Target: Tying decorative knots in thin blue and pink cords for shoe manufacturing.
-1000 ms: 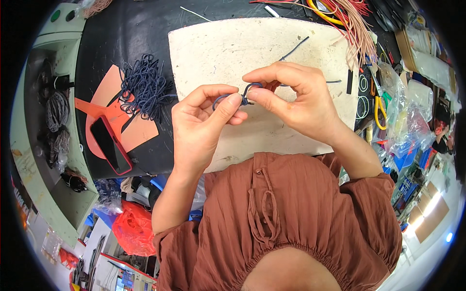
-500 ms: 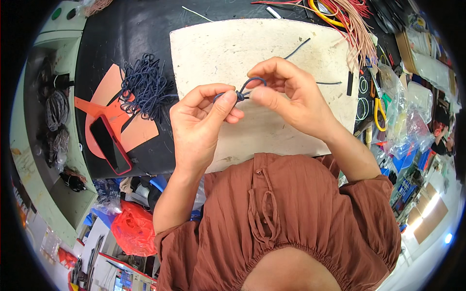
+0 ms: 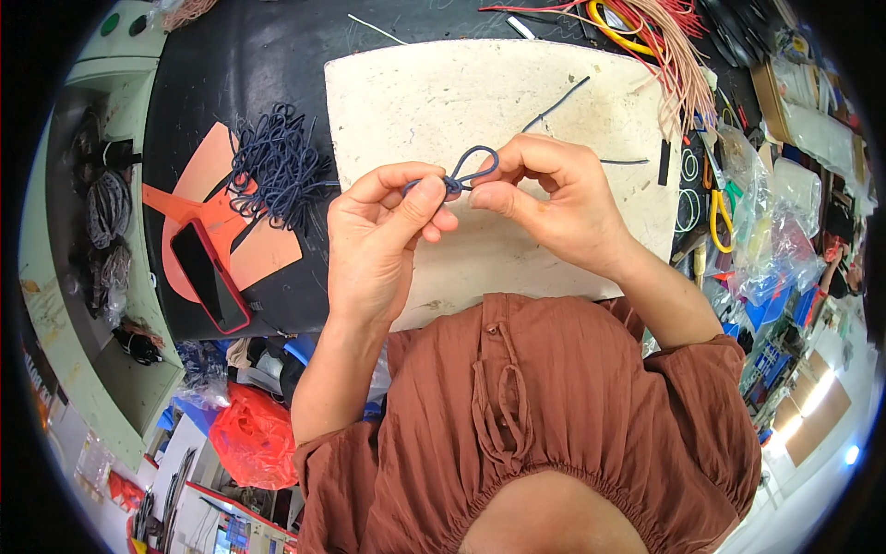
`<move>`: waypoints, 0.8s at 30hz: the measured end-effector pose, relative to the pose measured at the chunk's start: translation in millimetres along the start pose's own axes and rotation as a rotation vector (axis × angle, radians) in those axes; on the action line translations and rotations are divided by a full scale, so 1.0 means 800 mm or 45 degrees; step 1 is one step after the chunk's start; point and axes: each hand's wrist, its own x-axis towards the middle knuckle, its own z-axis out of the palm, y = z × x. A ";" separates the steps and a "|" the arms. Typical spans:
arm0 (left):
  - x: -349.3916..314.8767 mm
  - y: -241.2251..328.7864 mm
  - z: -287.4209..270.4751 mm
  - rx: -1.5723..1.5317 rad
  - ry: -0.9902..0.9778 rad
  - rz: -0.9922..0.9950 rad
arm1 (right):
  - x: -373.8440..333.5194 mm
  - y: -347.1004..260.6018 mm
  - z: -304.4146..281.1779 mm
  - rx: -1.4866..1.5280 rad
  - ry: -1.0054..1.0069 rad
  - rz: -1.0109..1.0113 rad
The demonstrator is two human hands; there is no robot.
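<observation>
Between my hands, over a pale board, is a dark blue cord with a small knot and a loop standing up from it. My left hand pinches the cord at the left of the knot, thumb against index finger. On the other side, my right hand is closed on the cord by the loop and the strand right of the knot. The cord's loose ends stick out beyond my right hand, across the board. Its exact path between my right fingers is hidden.
A heap of dark blue cord lies left of the board, partly on an orange-pink cutout. A red-cased phone rests there too. Pink and red cords hang over the board's far right corner; yellow-handled scissors lie right.
My right hand has lowered slightly, and its fingers have shifted off the top of the loop. The loop now shows larger and rounder. My left hand stays almost in place.
</observation>
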 end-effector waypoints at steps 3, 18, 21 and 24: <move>0.001 0.000 0.000 0.034 -0.052 0.070 | 0.000 0.000 0.002 0.036 -0.027 0.032; 0.002 -0.001 0.022 0.240 0.190 0.265 | -0.001 -0.006 0.000 -0.224 -0.001 -0.206; 0.001 -0.005 0.016 0.187 0.130 0.277 | -0.003 -0.004 0.003 -0.241 0.008 -0.230; -0.001 -0.004 0.016 -0.002 0.105 0.249 | -0.002 -0.010 0.004 -0.241 -0.001 -0.235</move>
